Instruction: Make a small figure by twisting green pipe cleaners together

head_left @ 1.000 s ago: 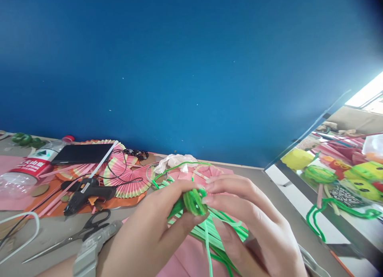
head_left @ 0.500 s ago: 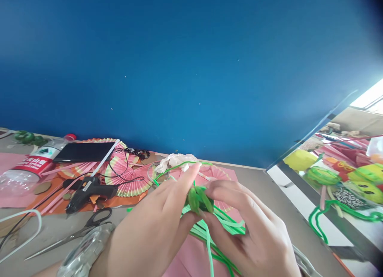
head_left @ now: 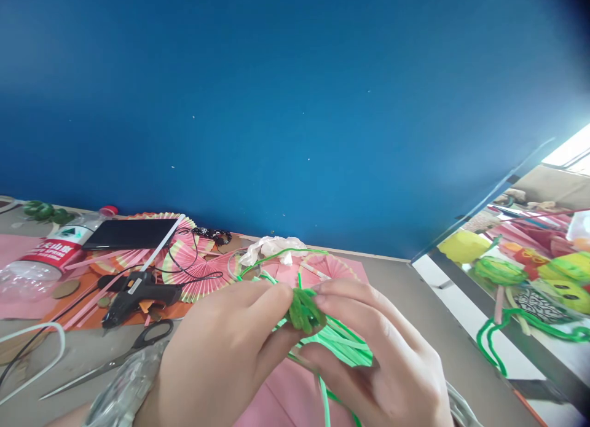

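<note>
A small green bundle of bent pipe cleaners (head_left: 306, 310) sits between my fingertips, its loops fanned out toward me. My left hand (head_left: 230, 329) pinches it from the left with thumb and forefinger. From the right, the curled fingers of my right hand (head_left: 382, 335) press against its edge, the thumb below it. Beneath my hands lies a pile of loose green pipe cleaners (head_left: 343, 344) on pink paper (head_left: 276, 396). Part of the bundle is hidden behind my fingers.
Left of my hands are scissors (head_left: 110, 362), a black glue gun (head_left: 138, 295), a phone (head_left: 131, 234), pleated paper fans (head_left: 203, 276) and a plastic bottle (head_left: 50, 255). Crumpled white tissue (head_left: 271, 250) lies by the blue partition (head_left: 295, 120). Green yarn-like craft pieces (head_left: 500, 270) sit at right.
The left thumb has come down from pointing upward and now bends onto the green bundle. The bundle has turned slightly, and its loops look more spread.
</note>
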The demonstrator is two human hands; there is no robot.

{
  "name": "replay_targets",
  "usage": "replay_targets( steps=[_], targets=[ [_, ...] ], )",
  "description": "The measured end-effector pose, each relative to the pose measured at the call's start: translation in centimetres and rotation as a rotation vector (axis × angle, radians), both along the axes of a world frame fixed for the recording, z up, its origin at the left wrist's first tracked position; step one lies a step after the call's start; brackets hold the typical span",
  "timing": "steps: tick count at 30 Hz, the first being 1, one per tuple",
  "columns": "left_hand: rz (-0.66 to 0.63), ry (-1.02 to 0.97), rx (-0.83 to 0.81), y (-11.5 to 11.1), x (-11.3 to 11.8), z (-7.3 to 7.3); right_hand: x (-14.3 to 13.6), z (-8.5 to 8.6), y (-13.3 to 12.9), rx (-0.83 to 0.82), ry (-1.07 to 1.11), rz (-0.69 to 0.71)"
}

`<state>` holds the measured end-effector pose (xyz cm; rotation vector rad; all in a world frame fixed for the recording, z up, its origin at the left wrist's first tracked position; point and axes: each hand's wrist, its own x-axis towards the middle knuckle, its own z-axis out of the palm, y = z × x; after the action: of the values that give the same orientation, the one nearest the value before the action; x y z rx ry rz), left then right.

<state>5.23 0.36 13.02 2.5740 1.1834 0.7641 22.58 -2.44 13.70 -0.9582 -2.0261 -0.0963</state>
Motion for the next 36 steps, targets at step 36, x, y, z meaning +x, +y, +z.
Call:
replay_targets(
  steps=[36],
  targets=[
    [-0.156, -0.361, -0.395, -0.6, -0.5, 0.4, 0.2, 0.5, -0.5, 0.286, -0.01, -0.119]
  ],
)
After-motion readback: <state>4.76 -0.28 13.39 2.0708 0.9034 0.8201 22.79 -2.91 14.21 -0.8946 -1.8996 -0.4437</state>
